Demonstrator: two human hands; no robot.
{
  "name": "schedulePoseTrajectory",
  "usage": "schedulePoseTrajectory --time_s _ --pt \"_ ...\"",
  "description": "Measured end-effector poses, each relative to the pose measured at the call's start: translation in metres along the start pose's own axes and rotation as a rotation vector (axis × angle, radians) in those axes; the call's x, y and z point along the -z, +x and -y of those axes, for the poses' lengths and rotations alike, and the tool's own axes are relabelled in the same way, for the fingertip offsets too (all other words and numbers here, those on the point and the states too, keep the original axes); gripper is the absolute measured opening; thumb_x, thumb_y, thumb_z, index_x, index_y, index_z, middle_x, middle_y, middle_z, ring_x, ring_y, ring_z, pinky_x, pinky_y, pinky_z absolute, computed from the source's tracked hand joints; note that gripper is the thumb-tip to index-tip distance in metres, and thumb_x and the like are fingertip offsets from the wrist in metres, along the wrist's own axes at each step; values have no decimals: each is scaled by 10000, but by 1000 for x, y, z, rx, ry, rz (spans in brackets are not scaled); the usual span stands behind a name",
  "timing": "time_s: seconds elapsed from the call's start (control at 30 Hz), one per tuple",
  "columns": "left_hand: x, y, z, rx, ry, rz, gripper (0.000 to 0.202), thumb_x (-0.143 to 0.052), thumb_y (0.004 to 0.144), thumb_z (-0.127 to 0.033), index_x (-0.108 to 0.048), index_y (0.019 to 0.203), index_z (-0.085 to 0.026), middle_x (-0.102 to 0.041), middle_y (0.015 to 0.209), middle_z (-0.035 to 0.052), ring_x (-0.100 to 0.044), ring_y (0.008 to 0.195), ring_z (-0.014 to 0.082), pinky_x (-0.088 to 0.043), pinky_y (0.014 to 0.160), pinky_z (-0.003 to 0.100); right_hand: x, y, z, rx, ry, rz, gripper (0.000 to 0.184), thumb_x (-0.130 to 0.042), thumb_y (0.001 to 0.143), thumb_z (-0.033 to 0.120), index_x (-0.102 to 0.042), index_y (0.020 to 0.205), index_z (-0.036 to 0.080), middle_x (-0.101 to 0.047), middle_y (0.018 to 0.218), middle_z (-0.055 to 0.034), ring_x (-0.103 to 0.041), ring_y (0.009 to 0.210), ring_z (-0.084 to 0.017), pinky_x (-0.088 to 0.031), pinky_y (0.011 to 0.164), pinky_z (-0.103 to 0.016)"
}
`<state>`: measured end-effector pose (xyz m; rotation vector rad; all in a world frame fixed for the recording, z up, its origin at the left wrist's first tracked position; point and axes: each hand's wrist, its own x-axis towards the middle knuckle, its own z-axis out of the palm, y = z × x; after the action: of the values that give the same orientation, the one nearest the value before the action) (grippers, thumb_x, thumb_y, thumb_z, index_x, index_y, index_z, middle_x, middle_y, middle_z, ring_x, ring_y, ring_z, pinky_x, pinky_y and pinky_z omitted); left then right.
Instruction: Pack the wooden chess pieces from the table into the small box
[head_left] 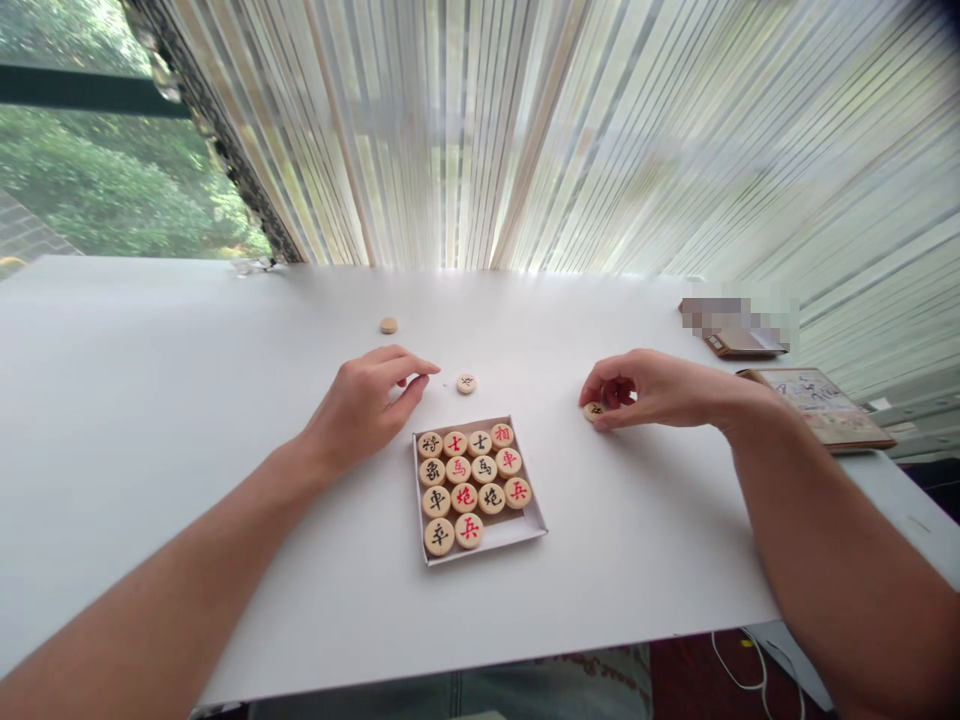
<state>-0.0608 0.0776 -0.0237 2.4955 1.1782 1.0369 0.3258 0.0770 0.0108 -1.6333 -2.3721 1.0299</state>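
Observation:
A shallow white box [525, 528] in the middle of the white table [150, 420] holds several round wooden chess pieces with red or black characters. My left hand [367, 400] hovers just left of the box's far corner, fingers loosely curled with nothing in them, reaching toward a loose piece [466, 383] that lies a short way from the fingertips. My right hand [652, 390] rests on the table right of the box and pinches another wooden piece [593, 410] between thumb and fingers. A third loose piece [388, 325] lies farther back.
A flat box lid with a printed picture [821, 405] lies at the table's right edge, with a small brown object [742, 343] behind it. Striped sheer curtains hang along the far edge; a window with greenery is at the upper left. White cables hang below the table's near right corner.

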Motion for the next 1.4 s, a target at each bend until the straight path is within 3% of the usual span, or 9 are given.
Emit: schedulePoseTrajectory --time_s 0.27,0.4,0.53,0.63,0.8,1.0,1.17,1.33,1.4 --pt "-1 -1 -2 -9 -20 17 236 -583 1004 -205 -805 1077 -171 -804 1008 85 -738 860 201 -555 723 306 -18 7 17 28 99 -69 268 -873 753 424 -794 878 200 -724 732 -18 -619 646 -163 -484 567 -274" --pt "1 -3 -5 -20 -22 10 228 -589 1008 -204 -802 1083 -175 -803 1011 82 -743 868 204 -559 764 314 -34 15 21 47 194 -235 276 -894 748 418 -753 812 190 -711 724 -14 -621 666 -164 -489 602 -289" --pt "2 -4 -10 -32 -39 3 218 -589 1006 -190 -799 1065 -184 -804 991 73 -747 879 204 -560 781 314 -52 21 30 39 489 -335 351 -950 721 452 -785 851 170 -760 756 -49 -691 716 -198 -554 669 -325" --pt "1 -4 -19 0 -101 -1 196 -614 998 -194 -802 1055 -180 -807 968 65 -733 839 184 -539 690 279 -63 20 45 45 761 -381 425 -997 678 448 -818 933 159 -796 832 -73 -744 756 -217 -613 730 -355" --pt "0 -8 -44 76 -289 -10 125 -742 941 -239 -820 1010 -170 -825 881 40 -685 726 146 -502 652 261 -79 9 75 57 1065 -310 326 -992 734 361 -859 979 192 -819 906 -71 -773 759 -185 -657 749 -324" --pt "1 -15 -73 234 -540 127 164 -790 928 -301 -846 968 -152 -822 823 35 -641 650 111 -484 597 217 -98 -3 94 193 1161 -180 242 -949 805 254 -875 1031 208 -827 886 -75 -750 741 -144 -641 708 -247" --pt "2 -16 -77 315 -601 156 133 -770 931 -259 -864 975 -175 -828 827 30 -621 657 107 -474 597 204 -102 -2 95 230 1167 -159 193 -944 811 222 -876 991 210 -836 894 -71 -758 757 -127 -637 723 -211" --pt "1 -16 -79 343 -648 151 148 -777 921 -262 -876 987 -174 -799 727 27 -510 567 87 -400 514 196 -102 -2 95 256 1183 -157 160 -939 819 222 -869 959 194 -832 880 -70 -775 756 -130 -648 729 -209" --pt "0 -16 -79 362 -707 151 148 -782 921 -253 -879 1002 -176 -813 754 37 -567 589 89 -441 533 180 -103 -2 95 263 1208 -159 142 -930 831 218 -868 956 192 -831 877 -68 -782 756 -130 -654 728 -205"
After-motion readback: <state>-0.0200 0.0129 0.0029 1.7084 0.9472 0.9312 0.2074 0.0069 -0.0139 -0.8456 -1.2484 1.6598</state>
